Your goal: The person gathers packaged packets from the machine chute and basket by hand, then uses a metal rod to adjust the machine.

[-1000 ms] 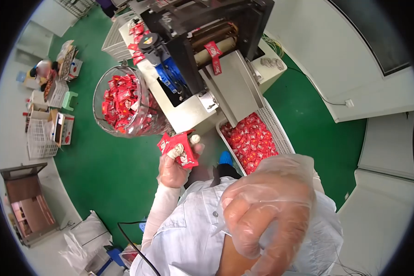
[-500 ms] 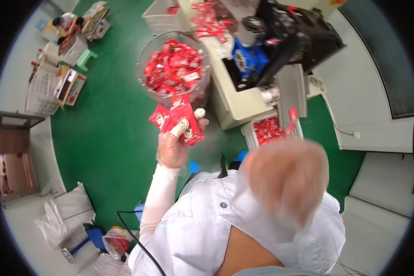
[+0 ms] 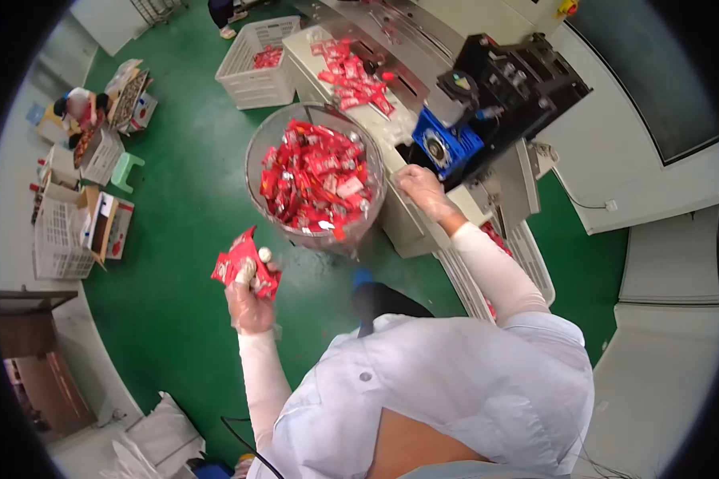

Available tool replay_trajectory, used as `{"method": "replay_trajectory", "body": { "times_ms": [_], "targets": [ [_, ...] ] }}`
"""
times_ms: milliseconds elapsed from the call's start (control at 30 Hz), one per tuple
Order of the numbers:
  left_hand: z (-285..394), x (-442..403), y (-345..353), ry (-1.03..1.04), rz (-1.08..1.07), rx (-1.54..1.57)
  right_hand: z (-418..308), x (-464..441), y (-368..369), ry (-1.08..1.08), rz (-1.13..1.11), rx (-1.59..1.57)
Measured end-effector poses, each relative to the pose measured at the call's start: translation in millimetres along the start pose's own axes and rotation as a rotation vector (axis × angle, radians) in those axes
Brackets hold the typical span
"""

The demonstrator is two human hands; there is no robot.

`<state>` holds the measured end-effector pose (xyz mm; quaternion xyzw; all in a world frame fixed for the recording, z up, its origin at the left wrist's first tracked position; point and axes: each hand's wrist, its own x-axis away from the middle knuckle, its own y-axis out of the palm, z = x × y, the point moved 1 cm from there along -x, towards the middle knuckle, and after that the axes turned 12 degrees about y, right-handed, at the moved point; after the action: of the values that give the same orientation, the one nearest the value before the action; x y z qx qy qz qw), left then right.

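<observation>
My left hand (image 3: 249, 310), in a clear plastic glove with white wraps on some fingertips, grips several red printed packets (image 3: 244, 263) over the green floor. They fan out beyond the fingers. Just right of it stands a large clear round bin (image 3: 256, 180) filled with red packets (image 3: 315, 172). My right hand (image 3: 423, 191), also gloved, is at the edge of the cream machine (image 3: 411, 227), below the blue motor housing (image 3: 439, 148). Its fingers are curled together, and nothing shows in them; whether they touch the machine I cannot tell.
More red packets (image 3: 351, 76) lie on the machine's surface. A white crate (image 3: 252, 84) stands behind the bin; another crate (image 3: 539, 255) is partly beneath my right forearm. Cartons, crates and a green stool (image 3: 125, 170) are at left, near another person (image 3: 80, 112).
My right hand came down from close to the camera, where it was blurred, to the machine's edge. My left hand, still holding the packets, shifted left, away from the bin. The view also turned.
</observation>
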<state>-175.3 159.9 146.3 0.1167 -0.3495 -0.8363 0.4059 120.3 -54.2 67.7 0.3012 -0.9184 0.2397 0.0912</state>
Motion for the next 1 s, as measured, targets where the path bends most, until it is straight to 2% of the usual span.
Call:
{"method": "replay_trajectory", "body": {
  "times_ms": [67,167,200,300,333,433,533,600,767,833,900,933,967,1000],
  "targets": [
    [8.6,-21.1,1.2,0.005,0.041,-0.085,-9.2,-61.4,13.0,-0.106,0.148,0.215],
    [29.0,-63.9,1.5,-0.015,0.004,-0.174,-15.4,-149.2,26.0,0.003,0.181,0.311],
    [36.0,-78.2,1.6,-0.017,-0.016,-0.212,-33.7,-156.8,24.9,-0.049,0.269,0.417],
    [44.1,-141.5,-1.1,-0.019,-0.026,-0.281,-5.2,-226.2,26.4,0.003,0.318,0.677],
    [45.6,-166.9,-6.0,-0.019,-0.033,-0.304,2.5,-239.2,25.0,0.053,0.263,0.694],
    [39.4,-268.2,-29.9,-0.022,-0.067,-0.294,8.8,-263.1,32.3,0.154,0.293,0.764],
    [24.8,-392.0,-47.0,-0.079,-0.117,-0.327,5.5,-278.5,37.8,0.073,0.46,0.967],
    [9.6,-478.3,-51.5,-0.142,-0.136,-0.458,14.9,-287.7,41.2,0.046,0.567,1.037],
    [-39.5,-683.1,-48.9,-0.291,-0.229,-0.587,5.6,-300.3,53.4,0.373,0.547,1.175],
    [-58.8,-762.0,-37.5,-0.2,-0.281,-0.599,2.2,-308.2,56.0,0.481,0.538,1.204],
    [-54.0,-827.4,-4.9,-0.242,-0.28,-0.679,4.6,-314.1,54.7,0.498,0.563,1.191],
    [-59.9,-875.4,0.5,-0.278,-0.264,-0.618,5.2,-316.1,54.6,0.505,0.576,1.186],
    [-53.5,-890.5,18.2,-0.195,-0.174,-0.563,1.6,-318.2,56.2,0.52,0.606,1.181],
    [-50.3,-915.7,23.3,-0.182,-0.124,-0.781,-2.7,-319.2,57.4,0.555,0.572,1.173]
  ]
}}
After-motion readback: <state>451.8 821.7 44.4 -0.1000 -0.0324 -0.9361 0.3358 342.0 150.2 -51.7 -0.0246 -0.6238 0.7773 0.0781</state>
